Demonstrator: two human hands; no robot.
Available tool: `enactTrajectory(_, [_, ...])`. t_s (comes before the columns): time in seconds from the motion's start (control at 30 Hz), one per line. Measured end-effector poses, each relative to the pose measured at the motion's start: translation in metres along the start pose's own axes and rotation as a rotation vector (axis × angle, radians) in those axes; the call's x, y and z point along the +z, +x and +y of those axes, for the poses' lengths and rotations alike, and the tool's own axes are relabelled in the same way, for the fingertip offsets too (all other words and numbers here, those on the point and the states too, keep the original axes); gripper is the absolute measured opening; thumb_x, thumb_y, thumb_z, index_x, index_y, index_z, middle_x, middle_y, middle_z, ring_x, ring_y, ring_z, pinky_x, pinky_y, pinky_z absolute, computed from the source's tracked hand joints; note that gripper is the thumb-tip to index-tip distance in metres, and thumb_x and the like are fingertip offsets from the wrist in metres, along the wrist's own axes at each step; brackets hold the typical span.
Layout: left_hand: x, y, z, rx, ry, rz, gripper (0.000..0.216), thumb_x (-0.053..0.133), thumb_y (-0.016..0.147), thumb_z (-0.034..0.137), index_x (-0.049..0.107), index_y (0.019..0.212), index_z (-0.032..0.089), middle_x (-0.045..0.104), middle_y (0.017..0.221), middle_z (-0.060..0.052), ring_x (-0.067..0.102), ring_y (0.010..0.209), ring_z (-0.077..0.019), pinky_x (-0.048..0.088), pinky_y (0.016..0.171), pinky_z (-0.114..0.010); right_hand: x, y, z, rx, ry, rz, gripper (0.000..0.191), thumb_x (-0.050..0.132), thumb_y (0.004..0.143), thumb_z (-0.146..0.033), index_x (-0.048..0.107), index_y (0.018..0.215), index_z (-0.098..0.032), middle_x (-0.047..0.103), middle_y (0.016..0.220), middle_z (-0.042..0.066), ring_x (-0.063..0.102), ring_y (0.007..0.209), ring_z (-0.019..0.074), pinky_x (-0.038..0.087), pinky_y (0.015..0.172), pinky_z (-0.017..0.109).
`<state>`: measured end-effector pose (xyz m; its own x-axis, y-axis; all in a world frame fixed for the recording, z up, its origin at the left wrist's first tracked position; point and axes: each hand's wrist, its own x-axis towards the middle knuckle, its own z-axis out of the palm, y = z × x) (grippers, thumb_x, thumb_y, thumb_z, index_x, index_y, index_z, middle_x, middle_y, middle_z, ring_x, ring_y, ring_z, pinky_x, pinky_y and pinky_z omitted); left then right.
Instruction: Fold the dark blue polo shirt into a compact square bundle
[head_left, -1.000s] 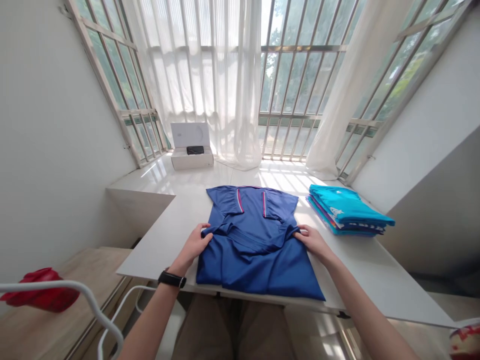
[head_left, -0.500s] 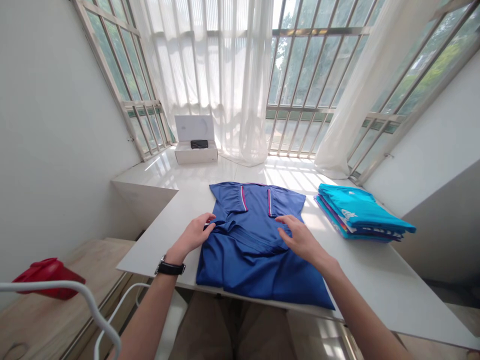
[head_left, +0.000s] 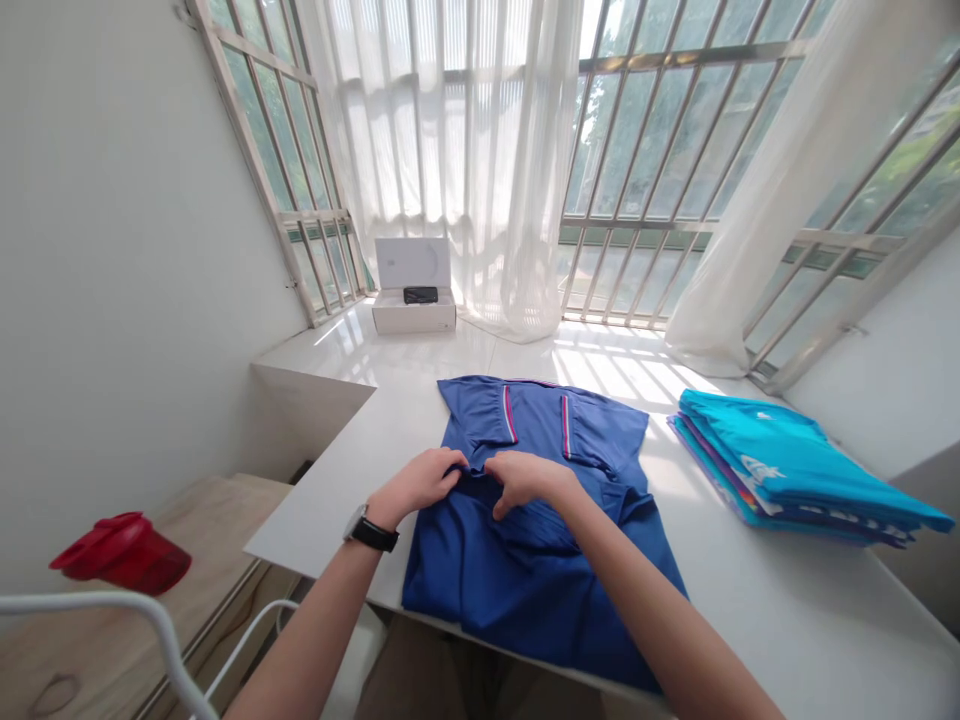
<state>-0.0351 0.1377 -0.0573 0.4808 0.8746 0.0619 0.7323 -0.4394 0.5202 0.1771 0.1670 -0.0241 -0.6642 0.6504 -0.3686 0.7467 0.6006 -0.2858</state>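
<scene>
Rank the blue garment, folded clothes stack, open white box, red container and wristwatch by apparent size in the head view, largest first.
1. Blue garment
2. Folded clothes stack
3. Open white box and red container: too close in size to rank, with the container nearer the camera
4. Wristwatch

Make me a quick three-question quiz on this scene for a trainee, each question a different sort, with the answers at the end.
1. Short answer: Which hand at the blue shirt has a watch on its wrist?

2. True or false: The folded stack lies to the right of the blue shirt.

3. Multiple choice: What colour is the container on the wooden surface?
A) Green
B) Red
C) White

Key:
1. The left hand.
2. True.
3. B.
</scene>
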Motion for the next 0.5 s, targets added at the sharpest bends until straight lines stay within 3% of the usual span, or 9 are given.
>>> enactTrajectory(0.1, [-0.002,-0.007,-0.002,-0.067,-0.08,0.083,0.027,0.047,0.092,0.024,0.067,0.11,0.022,0.073,0.104,-0.007,0.068,0.094,-0.0238,0.05,0.086,-0.034,0.002,0.007,0.01,-0.079,0.022,0.049,0.047,0.085,0.062,-0.042,0.066,0.098,-0.019,0.065,0.099,0.006,0.062,0.085,0.0243,0.043,0.063,0.027])
enactTrajectory(0.2, [-0.005,-0.021,0.0,-0.094,-0.158,0.191,0.021,0.052,0.091,0.028,0.068,0.104,0.022,0.073,0.101,-0.006,0.067,0.094,-0.0235,0.049,0.086,-0.033,0.006,0.01,0.022,-0.158,0.142,0.1,0.027,0.075,0.075,-0.04,0.065,0.089,-0.019,0.064,0.085,0.002,0.058,0.073,0.0181,0.039,0.059,0.026])
enactTrajectory(0.3, [-0.007,-0.036,0.003,-0.113,-0.168,0.202,0.018,0.058,0.087,0.03,0.068,0.1,0.023,0.071,0.1,-0.006,0.065,0.093,-0.0234,0.05,0.084,-0.032,0.009,0.013,0.028,-0.209,0.265,0.161,0.013,0.062,0.086,-0.031,0.063,0.082,-0.019,0.062,0.077,0.001,0.053,0.066,0.0141,0.037,0.058,0.025])
enactTrajectory(0.4, [-0.01,-0.045,0.005,-0.2,-0.046,0.201,0.02,0.058,0.087,0.035,0.068,0.099,0.022,0.069,0.097,-0.007,0.064,0.087,-0.0238,0.051,0.079,-0.032,0.012,0.015,0.026,-0.229,0.341,0.233,0.008,0.059,0.088,-0.026,0.062,0.091,-0.019,0.064,0.079,0.0,0.055,0.069,0.014,0.04,0.062,0.025])
enactTrajectory(0.5, [-0.014,-0.045,0.006,-0.264,0.081,0.19,0.019,0.056,0.089,0.036,0.067,0.094,0.021,0.066,0.092,-0.006,0.063,0.08,-0.022,0.05,0.077,-0.033,0.016,0.016,0.022,-0.213,0.404,0.272,0.027,0.064,0.085,-0.026,0.056,0.11,-0.021,0.065,0.088,0.002,0.058,0.075,0.0154,0.044,0.067,0.026])
